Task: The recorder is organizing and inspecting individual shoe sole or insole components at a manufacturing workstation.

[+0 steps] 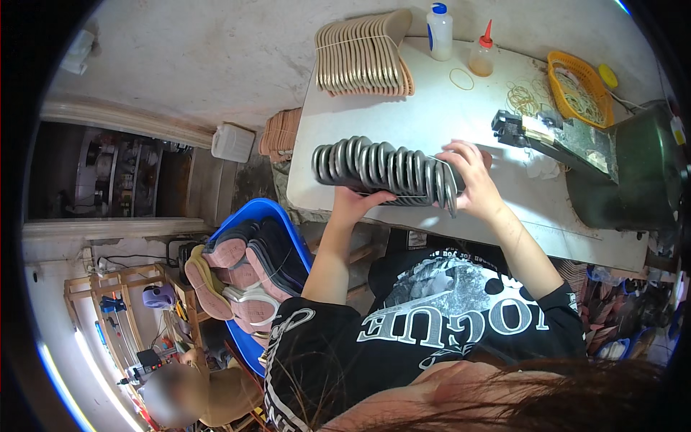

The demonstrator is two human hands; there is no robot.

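Observation:
Between my hands, over the near part of the white table [425, 93], is a bundle of dark, glossy-edged shoe insoles [378, 169] stacked side by side. My left hand [356, 205] grips the bundle from below, its thumb along the near side and its other fingers hidden beneath. At the right end, my right hand [471, 176] closes around the last insoles. A thin pale rubber band [448, 164] runs round that end, close to my right fingers. Farther back lies a similar bundle of pinkish-beige insoles [363, 61], bound with a band.
At the back stand a white bottle [440, 32] and a red-tipped squeeze bottle [481, 54]. Rubber bands [529, 99] lie near a yellow basket [576, 86]. A dark green machine [626, 173] occupies the right. More insoles fill a blue tub [299, 230]; a person [223, 392] is at lower left.

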